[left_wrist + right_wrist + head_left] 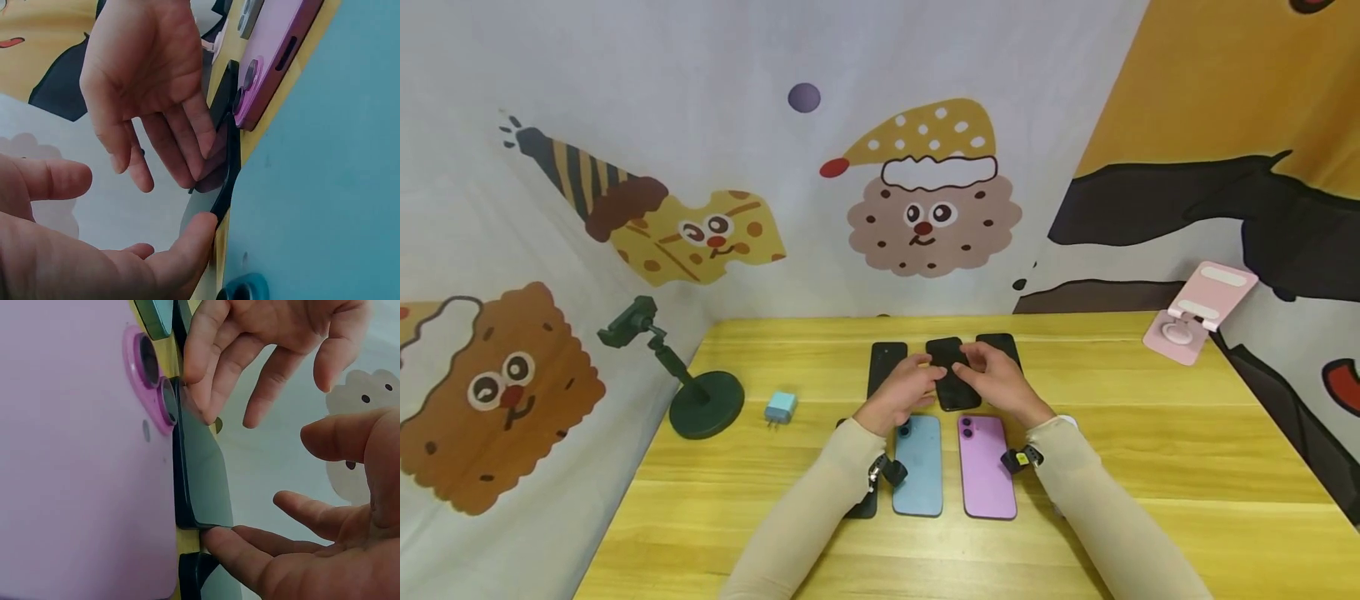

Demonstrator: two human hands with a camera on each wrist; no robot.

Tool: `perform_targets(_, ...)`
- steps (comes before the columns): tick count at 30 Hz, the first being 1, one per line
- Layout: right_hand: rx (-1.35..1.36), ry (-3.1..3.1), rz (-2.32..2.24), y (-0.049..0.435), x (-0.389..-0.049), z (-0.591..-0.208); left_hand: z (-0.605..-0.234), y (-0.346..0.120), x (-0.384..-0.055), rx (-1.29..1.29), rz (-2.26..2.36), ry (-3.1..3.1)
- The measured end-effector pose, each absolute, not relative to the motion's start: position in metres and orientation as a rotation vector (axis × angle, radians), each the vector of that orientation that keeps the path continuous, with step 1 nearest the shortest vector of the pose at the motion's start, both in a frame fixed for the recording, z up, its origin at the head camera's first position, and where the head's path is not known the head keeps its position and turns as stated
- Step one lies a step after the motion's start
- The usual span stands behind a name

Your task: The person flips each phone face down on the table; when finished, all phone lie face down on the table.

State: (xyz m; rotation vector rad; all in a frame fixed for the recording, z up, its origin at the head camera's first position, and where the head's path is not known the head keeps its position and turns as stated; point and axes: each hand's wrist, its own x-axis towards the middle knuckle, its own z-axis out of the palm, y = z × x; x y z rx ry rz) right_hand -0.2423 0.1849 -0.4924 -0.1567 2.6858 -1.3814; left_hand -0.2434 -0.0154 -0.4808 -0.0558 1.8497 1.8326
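A black phone (955, 387) lies screen up on the table, in the middle of the back row. My left hand (912, 387) is at its left edge, fingers loosely spread; in the left wrist view a fingertip touches the phone's edge. At the other side is my right hand (997, 381), and the right wrist view shows its lower fingers (234, 547) against a corner. Neither hand wraps around the phone. Dark phones flank it at left (887, 364) and right (1002, 343), the latter partly hidden by my right hand.
Nearer me lie a blue phone (919, 479), a pink phone (987, 479) and a dark phone (863, 505), partly under my left sleeve. A green stand (706, 407) and a blue charger (782, 406) are at left, a pink folding stand (1210, 298) at back right.
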Motion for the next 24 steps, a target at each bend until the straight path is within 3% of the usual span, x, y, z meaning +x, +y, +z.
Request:
perform_targets(16, -0.181, 2.674, -1.343, 0.181, -0.249, -0.496, -0.478, -0.021, -0.249, -0.125, 1.947, 1.866)
perform_targets(24, -0.155, 2.528, -1.482, 0.174, -0.251, -0.497, -0.481, -0.023, -0.257, -0.010, 2.029, 1.735)
